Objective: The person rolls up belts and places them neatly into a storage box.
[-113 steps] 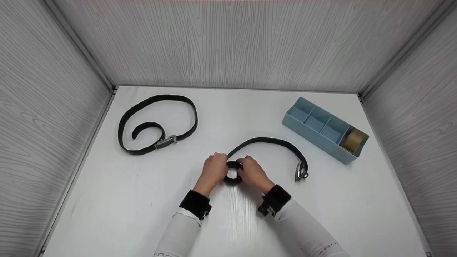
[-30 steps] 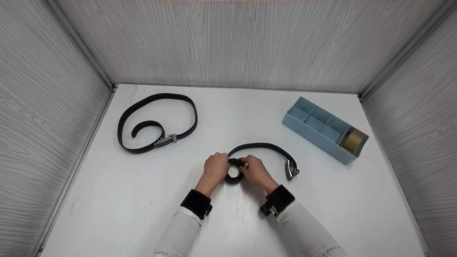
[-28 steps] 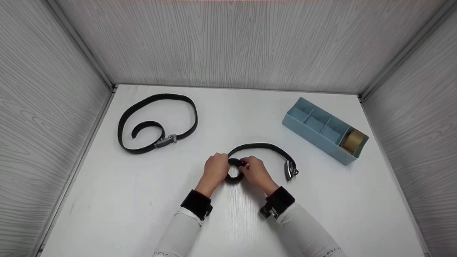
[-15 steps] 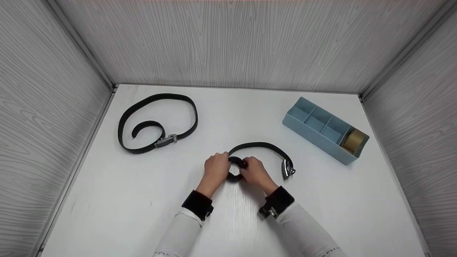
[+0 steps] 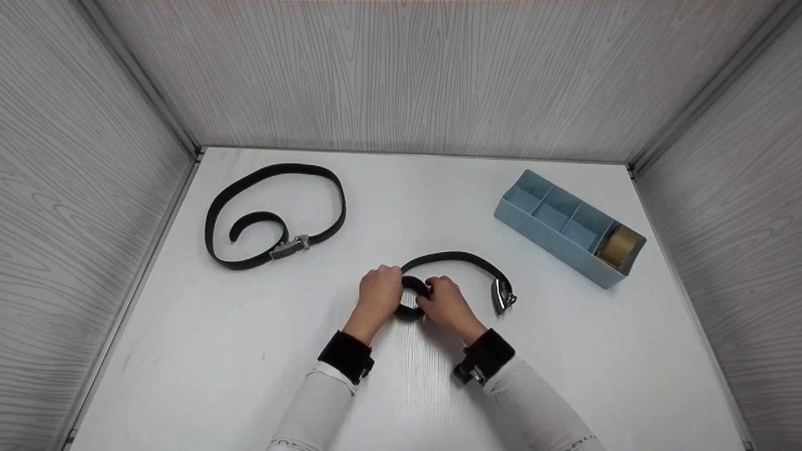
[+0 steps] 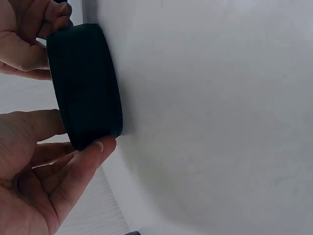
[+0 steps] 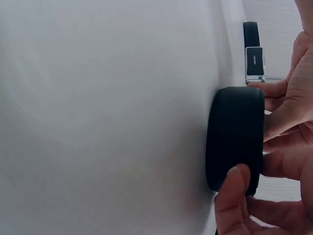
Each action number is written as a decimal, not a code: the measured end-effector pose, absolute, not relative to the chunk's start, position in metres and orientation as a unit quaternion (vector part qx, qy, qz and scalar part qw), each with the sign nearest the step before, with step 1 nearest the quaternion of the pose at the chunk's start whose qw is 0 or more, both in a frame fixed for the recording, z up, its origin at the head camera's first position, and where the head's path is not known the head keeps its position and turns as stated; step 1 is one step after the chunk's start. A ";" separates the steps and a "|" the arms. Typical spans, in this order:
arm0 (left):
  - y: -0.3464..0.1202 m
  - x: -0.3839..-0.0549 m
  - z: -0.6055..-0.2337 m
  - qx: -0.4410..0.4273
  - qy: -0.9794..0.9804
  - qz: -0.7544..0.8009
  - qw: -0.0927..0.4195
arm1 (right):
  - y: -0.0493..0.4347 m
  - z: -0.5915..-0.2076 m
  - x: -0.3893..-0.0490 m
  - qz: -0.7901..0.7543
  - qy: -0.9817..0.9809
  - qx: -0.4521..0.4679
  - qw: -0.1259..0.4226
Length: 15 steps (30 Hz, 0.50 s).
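Note:
A black belt [image 5: 455,255] lies near the middle of the table, one end rolled into a ring-shaped coil [image 5: 408,315] standing on its edge. My left hand [image 5: 380,293] grips the coil's left side. In the left wrist view its thumb and fingertips pinch the smooth outer wall of the coil [image 6: 85,88]. On the opposite side my right hand [image 5: 447,305] holds the coil between thumb and fingers, a fingertip pressed on the outer wall in the right wrist view. The unrolled length arcs behind and to the right, ending at a silver buckle [image 5: 501,296].
A second black belt [image 5: 216,219] lies in a loose loop at the back left, its buckle [image 5: 289,248] fastened on the strap. At the back right stands a blue divided box [image 5: 551,241] with a rolled brown belt [image 5: 618,247] in its end compartment. Grey panels enclose the white table.
The loose arc has shortened and the buckle has slid left, toward the coil. My right fingers have shifted slightly on the coil; my left hand has stayed nearly in place.

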<state>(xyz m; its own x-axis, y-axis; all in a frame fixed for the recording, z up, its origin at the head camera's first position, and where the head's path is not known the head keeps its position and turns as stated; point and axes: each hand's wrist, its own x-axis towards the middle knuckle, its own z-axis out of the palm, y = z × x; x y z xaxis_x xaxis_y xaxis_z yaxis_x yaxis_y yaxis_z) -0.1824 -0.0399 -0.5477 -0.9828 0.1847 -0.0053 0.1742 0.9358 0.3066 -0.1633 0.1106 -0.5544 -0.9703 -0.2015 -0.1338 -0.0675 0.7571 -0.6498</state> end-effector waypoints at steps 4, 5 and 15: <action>-0.042 -0.182 -0.548 0.094 0.983 0.157 0.011 | 0.106 -0.552 -0.158 -0.339 0.932 -0.065 0.111; -0.042 -0.182 -0.548 0.095 0.983 0.157 0.012 | 0.106 -0.552 -0.158 -0.338 0.932 -0.071 0.111; -0.043 -0.179 -0.549 0.119 0.983 0.141 0.026 | 0.108 -0.552 -0.164 -0.320 0.932 -0.147 0.090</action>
